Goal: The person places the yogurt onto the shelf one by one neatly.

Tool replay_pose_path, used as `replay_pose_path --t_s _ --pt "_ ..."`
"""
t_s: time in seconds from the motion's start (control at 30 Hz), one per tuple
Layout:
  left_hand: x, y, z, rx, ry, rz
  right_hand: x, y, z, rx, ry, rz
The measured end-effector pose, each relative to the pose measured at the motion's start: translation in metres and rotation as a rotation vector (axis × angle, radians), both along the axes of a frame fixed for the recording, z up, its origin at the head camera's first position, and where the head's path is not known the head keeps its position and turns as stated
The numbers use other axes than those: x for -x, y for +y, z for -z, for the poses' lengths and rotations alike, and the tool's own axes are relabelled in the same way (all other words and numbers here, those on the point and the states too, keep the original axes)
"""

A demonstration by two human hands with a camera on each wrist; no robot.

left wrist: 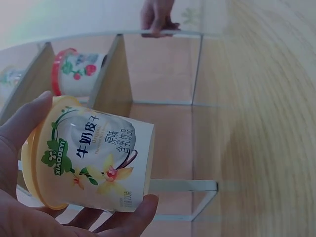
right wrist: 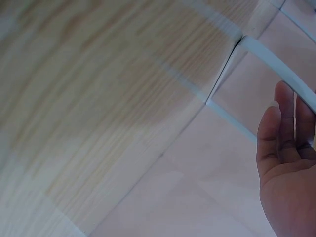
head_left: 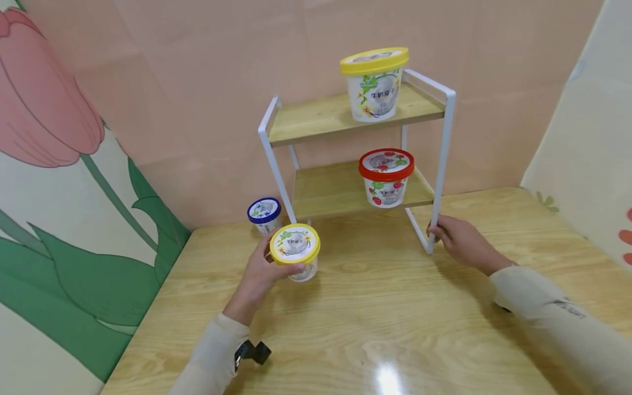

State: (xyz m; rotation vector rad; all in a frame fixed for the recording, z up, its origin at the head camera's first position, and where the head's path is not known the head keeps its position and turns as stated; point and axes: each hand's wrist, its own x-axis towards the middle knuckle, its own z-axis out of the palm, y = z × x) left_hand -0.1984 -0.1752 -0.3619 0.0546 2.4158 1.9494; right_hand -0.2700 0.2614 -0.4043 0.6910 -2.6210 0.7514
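"What is holding the nearer yellow-lidded tub [head_left: 294, 244]?"

"The left hand [head_left: 260, 270] is gripping it above the tabletop [head_left: 345, 329], with a blue-lidded tub [head_left: 264, 209] standing behind."

"And the right hand [head_left: 461, 241]?"

"It's gripping the rack [head_left: 441, 164] low down. A red-lidded tub [head_left: 387, 178] is sitting on the lower shelf [head_left: 326, 189], another yellow-lidded tub [head_left: 375, 88] above."

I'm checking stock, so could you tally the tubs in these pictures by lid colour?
Yellow: 2, the topmost tub and the held tub, in the left hand
Red: 1, the red-lidded tub
Blue: 1, the leftmost tub
Total: 4
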Motion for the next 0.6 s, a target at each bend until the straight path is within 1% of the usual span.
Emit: replay_pose_path --t_s 0.17,0.3,0.47,0.6 --pt "-0.002 0.001 -0.007 -0.011 0.031 -0.001 -0.003 0.000 0.006 -0.007 0.010 0.005" --pt "-0.002 0.002 -0.011 -0.012 0.040 0.006 -0.006 0.001 0.010 -0.020 0.026 0.008" --pt "-0.002 0.002 -0.019 -0.027 0.052 0.007 -0.005 0.000 0.009 -0.023 0.072 0.001" --pt "-0.001 0.002 -0.025 -0.028 0.060 -0.001 0.000 0.000 0.006 -0.022 0.080 -0.003"
